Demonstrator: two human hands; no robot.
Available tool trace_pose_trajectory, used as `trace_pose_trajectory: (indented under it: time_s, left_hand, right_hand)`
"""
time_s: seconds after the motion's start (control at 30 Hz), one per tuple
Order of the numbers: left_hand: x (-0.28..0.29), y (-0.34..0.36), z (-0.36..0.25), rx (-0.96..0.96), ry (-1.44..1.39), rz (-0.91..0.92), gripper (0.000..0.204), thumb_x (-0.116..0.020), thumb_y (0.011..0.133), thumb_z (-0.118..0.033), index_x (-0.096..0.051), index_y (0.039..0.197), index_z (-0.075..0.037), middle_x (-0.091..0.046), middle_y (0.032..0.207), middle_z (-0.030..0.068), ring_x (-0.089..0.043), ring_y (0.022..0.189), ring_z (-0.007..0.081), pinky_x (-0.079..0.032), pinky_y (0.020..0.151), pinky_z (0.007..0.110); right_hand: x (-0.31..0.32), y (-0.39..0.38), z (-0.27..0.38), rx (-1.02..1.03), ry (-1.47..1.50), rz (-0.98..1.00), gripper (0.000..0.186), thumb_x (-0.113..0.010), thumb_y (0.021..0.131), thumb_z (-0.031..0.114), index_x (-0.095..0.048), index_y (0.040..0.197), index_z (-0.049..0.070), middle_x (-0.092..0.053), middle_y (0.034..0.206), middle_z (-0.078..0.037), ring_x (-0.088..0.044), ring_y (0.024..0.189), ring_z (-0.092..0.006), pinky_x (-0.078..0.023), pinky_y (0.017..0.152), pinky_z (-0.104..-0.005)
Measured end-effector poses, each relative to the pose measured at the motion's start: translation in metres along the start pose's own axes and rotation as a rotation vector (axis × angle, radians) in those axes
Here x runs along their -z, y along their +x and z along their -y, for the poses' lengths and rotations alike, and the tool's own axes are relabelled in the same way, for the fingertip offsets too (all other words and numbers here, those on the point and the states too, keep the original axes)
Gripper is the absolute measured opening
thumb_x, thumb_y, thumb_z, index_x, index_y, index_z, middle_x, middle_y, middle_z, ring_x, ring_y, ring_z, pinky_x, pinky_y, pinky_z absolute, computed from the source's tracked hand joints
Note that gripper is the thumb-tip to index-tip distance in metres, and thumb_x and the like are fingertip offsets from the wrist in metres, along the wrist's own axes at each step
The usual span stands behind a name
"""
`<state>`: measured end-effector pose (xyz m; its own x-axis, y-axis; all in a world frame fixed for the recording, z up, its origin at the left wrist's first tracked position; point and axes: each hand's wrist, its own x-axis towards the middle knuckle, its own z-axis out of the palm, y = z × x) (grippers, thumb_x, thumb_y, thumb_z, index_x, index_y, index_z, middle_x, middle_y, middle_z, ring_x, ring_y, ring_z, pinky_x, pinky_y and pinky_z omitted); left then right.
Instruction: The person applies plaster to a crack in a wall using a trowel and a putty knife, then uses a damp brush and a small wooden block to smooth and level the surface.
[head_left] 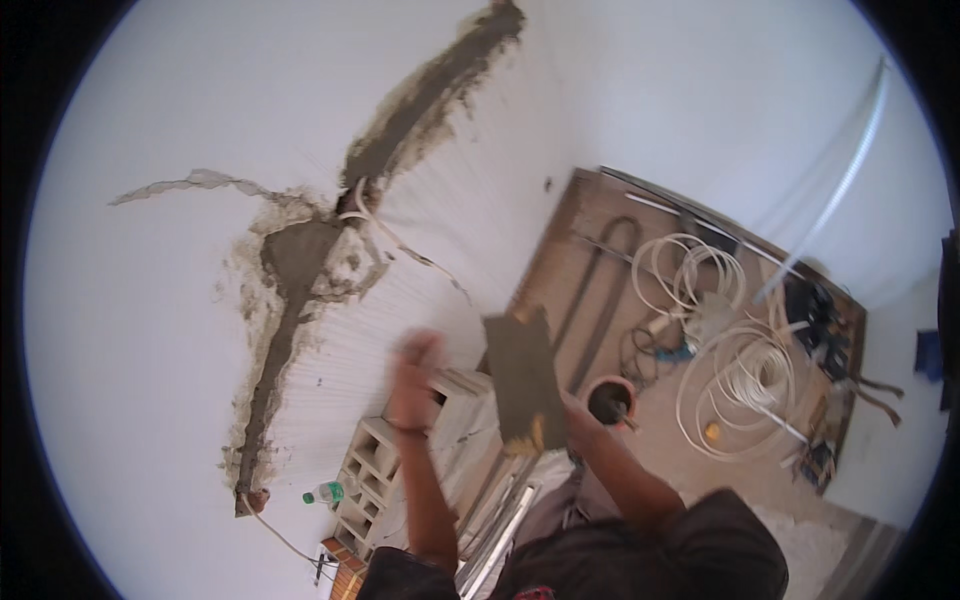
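My left hand [413, 375] is raised beside the white wall, blurred by motion, so its fingers are unclear. My right hand [578, 422] grips a flat, grey, mortar-smeared board or float [518, 370] from its lower right. On the wall runs a long channel filled with grey mortar [300, 255], with a crack branching left. White cables [365, 215] come out of the channel near its middle, and another cable [260, 515] leaves its lower end.
Below are a stack of hollow grey blocks [370, 460], a plastic bottle [325, 493], metal profiles [500, 540] and a bucket [610, 405]. Coils of white pipe [740, 385], dark bundles [810, 325] and tools lie on the floor [685, 470] at right. A long conduit [835, 195] leans against the wall.
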<state>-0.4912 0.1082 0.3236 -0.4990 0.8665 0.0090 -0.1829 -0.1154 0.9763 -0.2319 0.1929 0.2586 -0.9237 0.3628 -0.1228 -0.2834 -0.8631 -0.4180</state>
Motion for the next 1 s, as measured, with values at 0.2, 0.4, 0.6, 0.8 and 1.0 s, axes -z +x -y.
trace_pose_trajectory:
  time_s: [0.2,0.4,0.6,0.8,1.0]
  left_hand:
    - [0.057,-0.032,-0.26,-0.668,0.129,-0.574,0.045,-0.029,0.1,-0.029,-0.039,0.131,0.002,-0.046,0.129,0.0166,-0.044,0.121,0.0269,-0.038,0.106,0.041]
    - [0.099,-0.046,-0.408,-1.104,0.559,-0.823,0.039,-0.04,0.099,-0.025,-0.052,0.116,0.008,-0.059,0.112,0.0173,-0.055,0.109,0.0258,-0.042,0.102,0.041]
    - [0.15,-0.035,-0.528,-1.397,1.845,-1.035,0.033,-0.049,0.097,-0.029,-0.06,0.117,-0.006,-0.06,0.12,0.0082,-0.053,0.114,0.0263,-0.042,0.096,0.04]
    - [0.189,0.036,-0.541,-1.355,2.355,-1.165,0.04,-0.048,0.096,-0.037,-0.049,0.131,-0.017,-0.047,0.137,0.0069,-0.042,0.127,0.0282,-0.032,0.104,0.049]
    - [0.204,0.038,-0.557,-1.33,2.46,-1.133,0.049,-0.037,0.096,-0.049,-0.043,0.138,-0.023,-0.04,0.143,0.004,-0.036,0.132,0.0243,-0.026,0.108,0.047]
  right_hand:
    - [-0.055,0.033,0.037,0.074,0.106,0.236,0.063,-0.063,0.088,0.035,-0.035,0.137,0.007,-0.049,0.128,-0.006,-0.051,0.115,-0.0165,-0.046,0.094,-0.0337]
    - [-0.088,0.056,0.069,0.166,-0.029,0.107,0.06,-0.056,0.093,0.032,-0.03,0.14,0.008,-0.047,0.13,-0.004,-0.049,0.118,-0.0172,-0.043,0.097,-0.0336]
    - [-0.1,0.165,0.111,0.326,-0.338,0.029,0.058,-0.056,0.093,0.025,-0.029,0.14,0.004,-0.046,0.128,-0.007,-0.05,0.113,-0.0176,-0.041,0.096,-0.0317]
    - [-0.084,0.303,0.159,0.692,-0.951,-0.185,0.057,-0.065,0.082,0.019,-0.04,0.129,0.0,-0.055,0.117,-0.015,-0.054,0.11,-0.0241,-0.043,0.092,-0.0358]
    - [-0.09,0.409,0.152,0.815,-1.171,-0.408,0.048,-0.064,0.08,0.014,-0.045,0.122,0.0,-0.059,0.108,-0.02,-0.057,0.105,-0.0311,-0.043,0.092,-0.0363]
